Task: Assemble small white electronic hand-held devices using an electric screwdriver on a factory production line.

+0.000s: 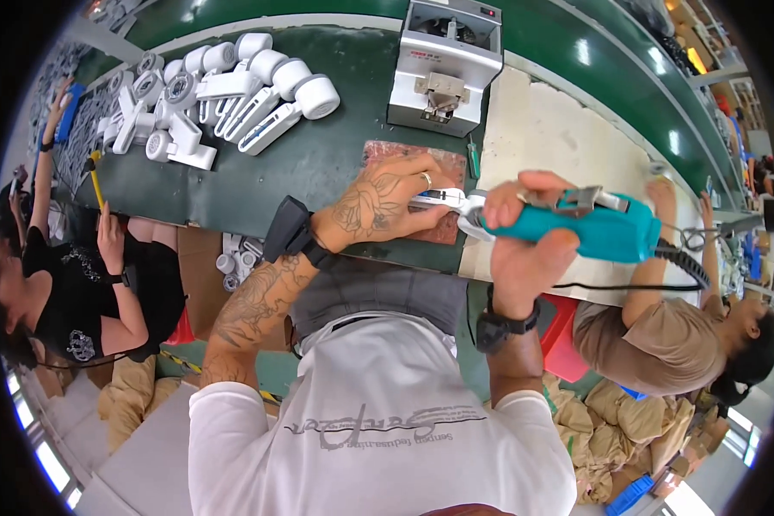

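Note:
My left hand presses a white plastic part down on a worn red pad at the front of the bench. The part has a long slotted arm and a rounded end, partly hidden by my fingers. My right hand is closed around a teal electric screwdriver, which lies nearly level with its tip end toward the part. Whether the tip touches the part is hidden behind my fingers. A small green-handled tool lies just beyond the pad.
Several similar white parts are heaped at the back left of the green bench. A grey metal screw feeder stands behind the pad. Co-workers sit on both sides; the left one holds a yellow-handled hammer. A black cable trails from the screwdriver.

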A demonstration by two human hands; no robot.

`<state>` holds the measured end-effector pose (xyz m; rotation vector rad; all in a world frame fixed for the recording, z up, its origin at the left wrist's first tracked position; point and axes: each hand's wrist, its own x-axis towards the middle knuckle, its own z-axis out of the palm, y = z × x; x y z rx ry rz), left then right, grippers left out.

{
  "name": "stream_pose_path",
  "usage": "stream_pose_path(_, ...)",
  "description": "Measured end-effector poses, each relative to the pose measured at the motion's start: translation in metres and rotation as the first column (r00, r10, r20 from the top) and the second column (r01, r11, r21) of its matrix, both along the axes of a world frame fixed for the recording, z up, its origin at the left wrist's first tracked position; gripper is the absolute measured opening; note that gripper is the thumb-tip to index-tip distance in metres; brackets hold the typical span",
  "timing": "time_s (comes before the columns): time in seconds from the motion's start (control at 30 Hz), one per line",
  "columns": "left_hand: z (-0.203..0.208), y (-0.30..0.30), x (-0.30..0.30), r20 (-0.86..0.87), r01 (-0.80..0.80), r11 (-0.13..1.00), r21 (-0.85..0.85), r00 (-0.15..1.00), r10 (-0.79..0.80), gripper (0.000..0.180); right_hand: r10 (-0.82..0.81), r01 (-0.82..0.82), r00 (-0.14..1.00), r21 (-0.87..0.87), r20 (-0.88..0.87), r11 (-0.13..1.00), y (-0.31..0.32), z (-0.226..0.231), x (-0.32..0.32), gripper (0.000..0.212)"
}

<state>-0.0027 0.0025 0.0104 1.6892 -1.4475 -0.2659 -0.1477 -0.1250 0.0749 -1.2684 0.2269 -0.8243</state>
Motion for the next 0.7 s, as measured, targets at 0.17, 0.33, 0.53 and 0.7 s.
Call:
stream_pose_path(0.17, -0.009, 0.005, -0.006, 0.076, -0.104, 0.992, -0.072, 0.991, 0.109, 0.028, 0.030, -0.025, 0.995, -0.054, 0.099, 0.998, 0.005, -0.013, 0.032, 0.076)
stream_pose_path(0.33, -0.011, 0.007, -0.006, 0.121, -0.109, 0.991, -0.075, 0.986, 0.118, 0.034, 0.014, -0.009, 0.998, -0.071, 0.065, 0.997, 0.004, -0.019, 0.037, 0.076)
stream_pose_path(0.53, -0.020, 0.007, -0.007, 0.129, -0.116, 0.990, -0.082, 0.984, 0.126, 0.035, 0.012, -0.007, 0.997, -0.070, 0.075, 0.998, 0.002, -0.019, 0.041, 0.076)
stream_pose_path(0.7, -0.013, 0.007, -0.004, 0.117, -0.078, 0.996, -0.031, 0.990, 0.081, 0.031, 0.025, -0.020, 0.998, -0.072, 0.059, 0.997, 0.002, -0.019, 0.042, 0.074)
